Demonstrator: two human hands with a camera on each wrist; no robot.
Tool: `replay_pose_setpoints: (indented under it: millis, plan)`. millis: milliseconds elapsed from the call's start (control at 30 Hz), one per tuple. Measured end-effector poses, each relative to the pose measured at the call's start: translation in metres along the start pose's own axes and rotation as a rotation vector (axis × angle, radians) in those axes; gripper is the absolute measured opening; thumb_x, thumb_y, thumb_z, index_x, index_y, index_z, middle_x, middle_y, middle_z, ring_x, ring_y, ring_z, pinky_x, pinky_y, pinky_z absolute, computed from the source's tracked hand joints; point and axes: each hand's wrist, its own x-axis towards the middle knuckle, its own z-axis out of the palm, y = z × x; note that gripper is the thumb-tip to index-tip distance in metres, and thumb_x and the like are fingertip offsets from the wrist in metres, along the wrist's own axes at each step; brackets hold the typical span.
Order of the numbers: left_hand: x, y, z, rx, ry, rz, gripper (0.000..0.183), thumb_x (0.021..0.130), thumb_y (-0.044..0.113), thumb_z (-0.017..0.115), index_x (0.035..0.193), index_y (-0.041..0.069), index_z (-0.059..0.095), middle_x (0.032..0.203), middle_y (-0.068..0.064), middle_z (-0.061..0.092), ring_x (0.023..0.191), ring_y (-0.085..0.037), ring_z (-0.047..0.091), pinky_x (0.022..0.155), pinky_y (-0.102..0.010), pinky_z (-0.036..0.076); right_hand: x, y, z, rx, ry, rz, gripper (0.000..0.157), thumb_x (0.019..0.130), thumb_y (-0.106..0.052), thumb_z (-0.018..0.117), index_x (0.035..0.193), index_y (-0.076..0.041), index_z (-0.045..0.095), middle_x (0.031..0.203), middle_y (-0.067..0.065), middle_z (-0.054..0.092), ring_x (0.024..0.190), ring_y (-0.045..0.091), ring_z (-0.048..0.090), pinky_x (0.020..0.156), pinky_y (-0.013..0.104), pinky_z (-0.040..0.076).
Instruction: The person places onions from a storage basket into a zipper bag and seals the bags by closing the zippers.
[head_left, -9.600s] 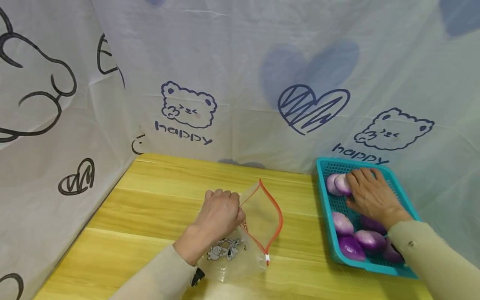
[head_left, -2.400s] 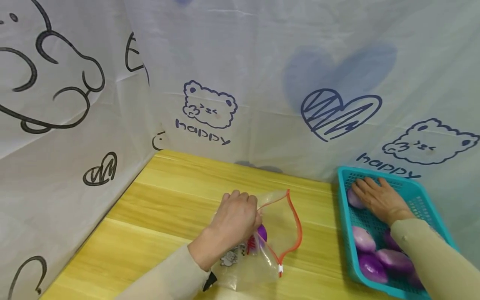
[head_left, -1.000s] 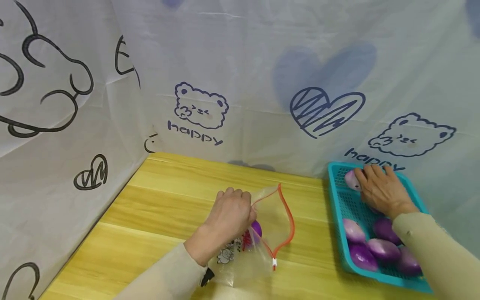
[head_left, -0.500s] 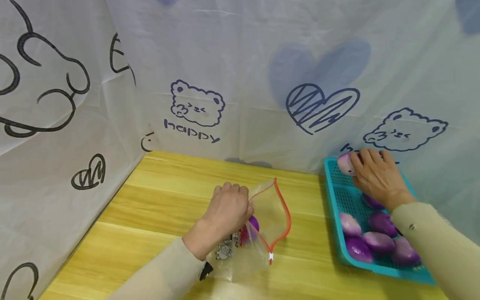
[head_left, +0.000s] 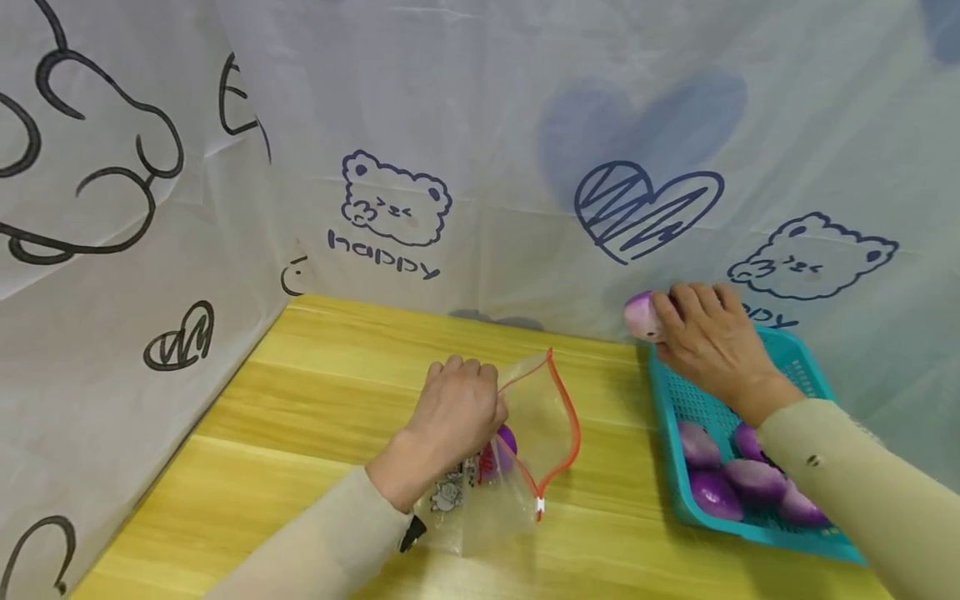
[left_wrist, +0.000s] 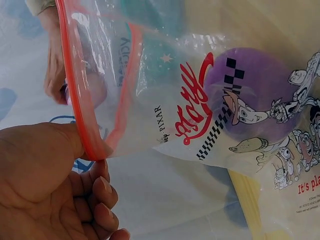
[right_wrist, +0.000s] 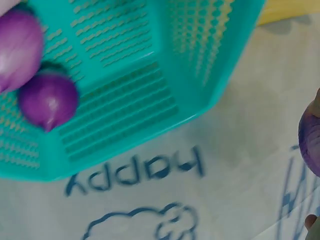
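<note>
My left hand [head_left: 456, 410] pinches the rim of a clear zip bag [head_left: 553, 417] between thumb and fingers. The bag has a red-orange zip edge, a white slider and cartoon print, and its mouth gapes to the right. Through the plastic shows a purple onion [left_wrist: 245, 90] inside. My right hand [head_left: 708, 342] grips another purple onion [head_left: 642, 317], pale on one side, just above the far left corner of the turquoise basket [head_left: 663, 467]. At the right edge of the right wrist view, the held onion [right_wrist: 311, 140] is only partly visible.
Several purple onions [head_left: 753, 482] lie in the near half of the basket. Bag and basket stand on a yellow wood-grain table [head_left: 300, 400], with bare tabletop between them. A white printed cloth [head_left: 510, 167] hangs behind the table and along its left side.
My right hand has lifted an onion out of the basket and carried it left. Since the oldest frame, an onion has come to be in the bag. My left hand keeps its pinch.
</note>
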Motion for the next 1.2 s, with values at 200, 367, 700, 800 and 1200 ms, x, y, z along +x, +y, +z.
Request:
replay_pose_setpoints:
  millis: [200,367,700,800,1200]
  plan:
    - [0.000,0.001,0.000,0.059,0.061,0.039,0.023,0.084,0.021,0.056,0.067,0.015,0.043,0.061,0.002,0.038,0.061,-0.017,0.030,0.057,-0.029,0.019,0.018,-0.033,-0.016,0.054,0.050,-0.027,0.064,0.076,-0.035,0.065,0.127,-0.002,0.046,0.112,0.024,0.050,0.102,0.042,0.048,0.087,0.053,0.041]
    - [0.002,-0.001,-0.003,0.031,0.020,0.007,0.024,0.086,0.022,0.055,0.067,0.015,0.044,0.061,0.002,0.040,0.060,-0.018,0.036,0.056,-0.030,0.022,0.033,-0.065,-0.032,0.120,0.110,-0.072,0.074,0.072,-0.041,0.071,0.130,-0.005,0.044,0.114,0.022,0.050,0.102,0.039,0.049,0.089,0.052,0.042]
    - [0.005,0.000,-0.015,-0.041,0.027,-0.037,0.025,0.087,0.022,0.054,0.065,0.017,0.043,0.061,0.002,0.041,0.058,-0.019,0.038,0.054,-0.031,0.026,0.038,-0.118,-0.036,0.179,0.128,-0.277,0.068,0.079,-0.039,0.062,0.136,-0.008,0.043,0.117,0.017,0.054,0.103,0.036,0.050,0.092,0.050,0.041]
    - [0.006,0.003,-0.019,-0.075,0.003,-0.047,0.025,0.088,0.024,0.054,0.066,0.017,0.044,0.063,0.002,0.043,0.060,-0.019,0.039,0.056,-0.032,0.028,0.037,-0.125,-0.036,0.125,0.031,-0.290,0.069,0.083,-0.042,0.061,0.141,-0.009,0.042,0.125,0.015,0.053,0.107,0.034,0.049,0.094,0.049,0.042]
    - [0.014,0.005,-0.044,-0.227,-0.135,-0.209,0.026,0.091,0.027,0.050,0.067,0.016,0.048,0.066,0.000,0.052,0.068,-0.023,0.050,0.065,-0.041,0.043,0.039,-0.131,-0.038,0.125,0.045,-0.102,0.052,0.089,-0.043,0.057,0.122,-0.004,0.053,0.106,0.014,0.056,0.095,0.035,0.054,0.081,0.046,0.043]
